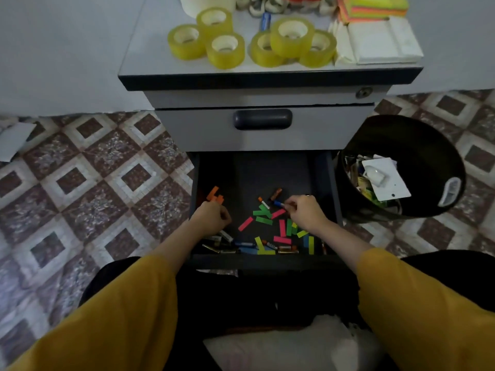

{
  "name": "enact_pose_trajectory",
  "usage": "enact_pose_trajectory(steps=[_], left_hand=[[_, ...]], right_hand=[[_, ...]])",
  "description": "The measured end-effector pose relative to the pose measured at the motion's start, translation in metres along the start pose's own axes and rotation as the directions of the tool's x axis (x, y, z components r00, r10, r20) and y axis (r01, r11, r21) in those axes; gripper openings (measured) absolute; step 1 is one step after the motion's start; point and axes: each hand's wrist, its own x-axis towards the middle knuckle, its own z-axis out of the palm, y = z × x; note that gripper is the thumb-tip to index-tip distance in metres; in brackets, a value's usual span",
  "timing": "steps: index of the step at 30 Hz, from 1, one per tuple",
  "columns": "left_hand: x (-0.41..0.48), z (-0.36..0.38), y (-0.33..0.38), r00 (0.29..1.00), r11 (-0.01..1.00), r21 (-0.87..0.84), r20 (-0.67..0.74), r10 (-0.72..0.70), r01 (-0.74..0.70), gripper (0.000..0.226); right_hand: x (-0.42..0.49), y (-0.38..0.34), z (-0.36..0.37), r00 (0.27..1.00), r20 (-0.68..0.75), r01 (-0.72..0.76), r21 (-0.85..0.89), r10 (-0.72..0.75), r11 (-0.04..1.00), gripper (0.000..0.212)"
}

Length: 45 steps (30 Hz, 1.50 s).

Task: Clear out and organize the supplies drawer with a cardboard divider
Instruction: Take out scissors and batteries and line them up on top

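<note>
Open dark metal drawer (pixel 325 183) pulled out below closed grey one. Right hand (pixel 305 212) inside, fingertips pinching small blue-tipped battery (pixel 278 204). Left hand (pixel 211 218) curled at drawer's left wall, contents unclear. Coloured paper strips (pixel 267 223) litter drawer floor.

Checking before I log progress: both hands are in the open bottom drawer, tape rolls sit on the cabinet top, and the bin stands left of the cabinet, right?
Not quite. In the head view, the bin stands right of the cabinet, not left. The rest holds.
</note>
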Motion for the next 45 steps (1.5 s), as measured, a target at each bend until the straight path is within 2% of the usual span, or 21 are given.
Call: enact_pose_trajectory(steps=[5,9,13,21,25,28,30,37,45], left_hand=[[0.014,0.02,-0.005,0.995,0.989,0.146,0.093,-0.02,0.006,0.021],[0.02,0.034,-0.01,0.986,0.935,0.351,0.166,-0.008,-0.051,0.032],[0.025,0.043,-0.011,0.988,0.865,0.487,0.144,0.054,-0.118,0.03],[0.034,0.054,-0.013,0.972,0.732,0.645,0.088,0.216,-0.221,0.03],[0.034,0.052,-0.013,0.98,0.821,0.538,0.065,0.186,-0.192,0.026],[0.03,0.046,-0.01,0.997,0.942,0.325,0.021,0.077,-0.08,0.023],[0.027,0.04,-0.006,1.0,0.987,0.161,-0.001,0.002,-0.002,0.024],[0.007,0.023,0.006,0.983,0.982,-0.161,-0.141,-0.121,0.098,0.021],[-0.027,0.002,0.023,0.972,0.963,-0.261,-0.199,-0.125,0.07,0.02]], right_hand=[[0.014,0.006,0.013,0.999,-0.009,-0.037,-0.063,0.037,0.997,0.019],[0.023,0.006,0.021,0.996,-0.068,-0.063,-0.139,0.054,0.988,0.02],[0.029,0.004,0.025,0.997,-0.062,-0.067,-0.203,0.056,0.977,0.028],[0.032,0.007,0.033,0.998,-0.001,-0.056,-0.287,0.058,0.956,0.026],[0.029,0.006,0.032,0.996,-0.008,-0.091,-0.243,0.092,0.966,0.022],[0.026,0.005,0.027,0.995,-0.017,-0.102,-0.182,0.101,0.978,0.02],[0.023,0.003,0.022,0.994,-0.029,-0.109,-0.135,0.107,0.985,0.018],[-0.001,-0.011,-0.001,0.994,-0.071,-0.082,-0.044,0.079,0.996,0.019],[-0.034,-0.037,-0.033,0.993,-0.105,-0.032,0.111,0.043,0.993,0.021]])
